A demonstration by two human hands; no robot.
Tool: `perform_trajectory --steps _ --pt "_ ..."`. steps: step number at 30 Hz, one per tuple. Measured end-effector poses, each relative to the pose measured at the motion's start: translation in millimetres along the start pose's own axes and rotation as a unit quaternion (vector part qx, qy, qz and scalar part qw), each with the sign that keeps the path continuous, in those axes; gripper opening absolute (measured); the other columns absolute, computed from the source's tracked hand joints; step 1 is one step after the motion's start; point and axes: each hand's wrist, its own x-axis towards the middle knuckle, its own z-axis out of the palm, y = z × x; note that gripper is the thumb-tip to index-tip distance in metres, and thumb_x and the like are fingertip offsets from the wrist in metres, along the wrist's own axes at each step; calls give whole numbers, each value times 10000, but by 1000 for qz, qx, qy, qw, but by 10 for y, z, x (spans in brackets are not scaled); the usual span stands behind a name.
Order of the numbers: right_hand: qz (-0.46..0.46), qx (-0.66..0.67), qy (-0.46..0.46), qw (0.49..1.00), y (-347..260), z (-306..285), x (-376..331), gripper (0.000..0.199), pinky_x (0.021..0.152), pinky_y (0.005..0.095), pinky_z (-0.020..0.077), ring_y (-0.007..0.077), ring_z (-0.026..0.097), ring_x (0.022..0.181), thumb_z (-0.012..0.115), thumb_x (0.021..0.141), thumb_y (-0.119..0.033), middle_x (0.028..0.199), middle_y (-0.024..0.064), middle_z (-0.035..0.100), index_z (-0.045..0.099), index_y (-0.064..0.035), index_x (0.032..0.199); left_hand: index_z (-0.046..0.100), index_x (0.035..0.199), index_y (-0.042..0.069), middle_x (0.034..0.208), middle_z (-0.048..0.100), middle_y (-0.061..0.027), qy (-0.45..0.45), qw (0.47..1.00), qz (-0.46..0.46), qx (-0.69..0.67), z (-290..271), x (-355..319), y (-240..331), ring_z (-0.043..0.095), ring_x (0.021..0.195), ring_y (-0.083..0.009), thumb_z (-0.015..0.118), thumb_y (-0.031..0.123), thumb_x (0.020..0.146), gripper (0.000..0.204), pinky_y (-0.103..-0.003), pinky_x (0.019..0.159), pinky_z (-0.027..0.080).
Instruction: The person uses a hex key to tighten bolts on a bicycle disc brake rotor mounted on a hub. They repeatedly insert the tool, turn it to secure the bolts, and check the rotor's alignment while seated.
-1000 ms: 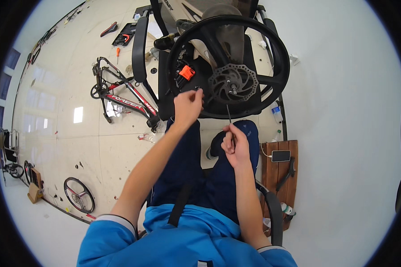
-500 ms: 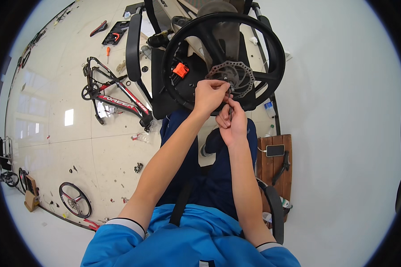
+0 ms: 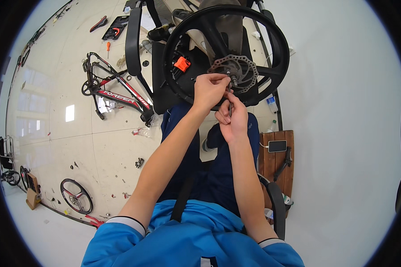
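A black bicycle wheel [image 3: 278, 33] lies on a chair seat in front of me, its silver brake disc [image 3: 252, 84] facing up. Just beside the hub axle [image 3: 235, 81], my left hand [image 3: 208, 93] is closed in a pinch. What is between those fingertips is too small to make out. My right hand [image 3: 234, 120], just below, has its fingers curled round a slim dark rod-shaped tool [image 3: 230, 109] pointing up toward the left fingertips. The tool's exact kind is partly hidden by the fingers.
An orange-and-black tool [image 3: 182, 64] rests on the black chair seat [image 3: 160, 73]. On the floor at left are a red-and-black bike frame [image 3: 120, 98], a screwdriver [image 3: 108, 46], an open tool case [image 3: 116, 27] and another wheel [image 3: 63, 196]. A wooden stool [image 3: 267, 167] holding a phone [image 3: 277, 146] stands at right.
Both hands have shifted slightly left relative to the axle, so more of its end shows beside the fingertips. The grips look the same. The whole view has shifted a little.
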Motion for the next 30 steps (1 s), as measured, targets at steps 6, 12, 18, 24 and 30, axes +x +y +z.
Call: perform_trajectory --steps 6,12,18,24,30 --pt "44 56 3 997 -79 71 32 222 486 217 350 82 429 485 478 992 -199 609 10 546 611 -24 1017 676 954 -102 743 670 -96 7 1000 2 17 -31 66 -24 643 603 -134 702 136 860 257 -250 539 505" --pt "92 -11 -13 996 -270 -31 185 236 608 215 496 91 610 626 594 955 -258 799 21 696 688 -45 991 660 815 -48 663 625 -65 -102 975 -188 -52 -148 189 311 570 536 -124 736 158 835 221 -271 545 481" --pt "78 -34 2 996 -312 83 30 227 595 208 521 82 627 634 584 966 -248 779 -8 681 677 -49 1022 644 928 -72 877 677 -145 -139 955 -225 -136 -183 310 188 656 755 -193 630 73 889 150 -322 700 547" --pt "91 91 -19 992 -305 -139 40 169 636 236 566 117 678 699 574 972 -196 823 20 702 664 -53 978 597 1100 -94 1027 670 -189 -152 937 -246 -197 -80 227 213 656 881 -239 508 115 962 265 -343 765 530" --pt "118 87 8 989 -270 -90 75 132 592 207 523 97 616 621 654 934 -204 749 -9 662 673 -78 897 648 1014 -59 936 683 -135 -107 963 -217 -122 -95 119 210 666 812 -200 618 159 928 236 -298 723 530"
